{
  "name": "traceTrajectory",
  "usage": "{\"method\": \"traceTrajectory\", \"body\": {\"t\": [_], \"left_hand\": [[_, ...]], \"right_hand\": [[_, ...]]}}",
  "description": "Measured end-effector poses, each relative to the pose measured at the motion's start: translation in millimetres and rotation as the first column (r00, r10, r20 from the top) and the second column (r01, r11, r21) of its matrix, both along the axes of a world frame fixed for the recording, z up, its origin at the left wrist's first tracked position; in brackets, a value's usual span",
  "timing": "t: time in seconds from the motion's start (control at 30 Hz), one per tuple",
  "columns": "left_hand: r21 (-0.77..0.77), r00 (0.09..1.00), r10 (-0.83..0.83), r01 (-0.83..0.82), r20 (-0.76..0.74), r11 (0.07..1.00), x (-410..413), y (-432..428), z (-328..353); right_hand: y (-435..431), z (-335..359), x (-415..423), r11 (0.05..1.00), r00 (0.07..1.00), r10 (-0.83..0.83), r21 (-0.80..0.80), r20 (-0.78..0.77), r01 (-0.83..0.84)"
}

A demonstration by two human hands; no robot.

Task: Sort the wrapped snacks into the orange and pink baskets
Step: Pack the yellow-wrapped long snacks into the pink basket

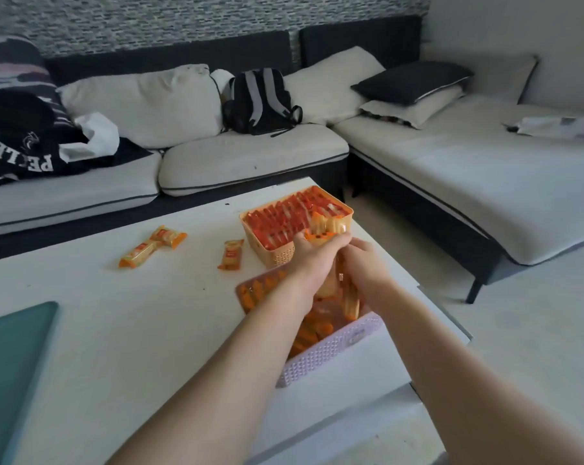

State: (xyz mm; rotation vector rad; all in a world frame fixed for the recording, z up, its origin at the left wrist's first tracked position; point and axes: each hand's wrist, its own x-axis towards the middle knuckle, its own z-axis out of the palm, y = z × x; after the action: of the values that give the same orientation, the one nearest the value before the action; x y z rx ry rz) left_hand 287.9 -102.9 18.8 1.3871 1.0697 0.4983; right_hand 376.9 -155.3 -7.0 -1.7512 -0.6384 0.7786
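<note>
Head view: a white table [122,330] carries two baskets near its right edge. The orange basket [277,255] stands farther from the person, packed with rows of red-orange wrapped snacks [283,216]. The pink basket [330,350] sits nearer, just beside it, and holds orange snacks lying loosely.

Both bare arms reach in from the lower edge and meet between the baskets. The left hand [314,251] is closed around a small bundle of pale, orange-ended snacks [327,226], held at the near rim of the orange basket, over its front corner. The right hand [364,263] is just beside the left, touching it, fingers curled down around several upright snacks [349,303] that hang over the pink basket.

Three loose snacks lie on the table left of the orange basket: a pair [153,246] overlapping at an angle, and a single one [231,255] closer to the basket, apart from it.

A teal mat [12,364] lies at the table's left edge. Behind the table stands a sofa [250,156] with pale cushions, a black backpack [260,102] leaning on it, and dark clothing [22,142] on its left end
</note>
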Motion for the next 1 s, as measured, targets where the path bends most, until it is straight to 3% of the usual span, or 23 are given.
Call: {"method": "traceTrajectory", "body": {"t": [0.13, 0.27, 0.37, 0.47, 0.57, 0.67, 0.73, 0.83, 1.0], "left_hand": [[0.103, 0.991, -0.079, 0.090, -0.105, 0.991, -5.2, 16.6, -7.0], [0.178, 0.991, -0.072, 0.092, -0.116, 0.980, -16.4, 32.2, -10.2], [0.314, 0.989, 0.047, -0.002, -0.137, 0.949, -28.0, 46.3, -17.2], [0.450, 0.981, 0.065, 0.024, -0.182, 0.893, -43.5, 53.3, -18.8], [0.420, 0.930, -0.085, 0.241, -0.357, 0.875, -52.0, 52.6, -27.7], [0.404, 0.853, -0.165, 0.394, -0.495, 0.825, -53.5, 44.1, -36.9], [0.421, 0.859, -0.224, 0.434, -0.461, 0.796, -54.2, 40.4, -36.9], [0.442, 0.889, -0.252, 0.415, -0.383, 0.795, -57.3, 44.1, -35.4], [0.371, 0.901, -0.356, 0.427, -0.247, 0.825, -57.9, 46.9, -35.4]], "right_hand": [[3.7, 9.3, 12.5, 0.987, 0.964, 0.073, -0.159, 0.255, -0.033], [-1.7, 13.6, 22.2, 0.957, 0.867, 0.023, -0.262, 0.497, 0.125], [-5.9, 11.4, 26.6, 0.954, 0.796, -0.150, -0.125, 0.587, 0.272], [-8.1, 7.0, 25.1, 0.966, 0.775, -0.211, 0.005, 0.595, 0.259], [-4.9, -1.5, 19.4, 0.993, 0.784, -0.065, -0.039, 0.617, 0.113], [0.6, -8.2, 12.4, 0.956, 0.695, 0.254, -0.282, 0.672, -0.077], [4.2, -10.2, 6.4, 0.901, 0.619, 0.408, -0.407, 0.671, -0.152], [8.1, -7.0, 6.0, 0.916, 0.572, 0.386, -0.371, 0.724, -0.149], [2.7, -2.5, 10.1, 0.917, 0.611, 0.397, -0.332, 0.685, -0.223]]}}
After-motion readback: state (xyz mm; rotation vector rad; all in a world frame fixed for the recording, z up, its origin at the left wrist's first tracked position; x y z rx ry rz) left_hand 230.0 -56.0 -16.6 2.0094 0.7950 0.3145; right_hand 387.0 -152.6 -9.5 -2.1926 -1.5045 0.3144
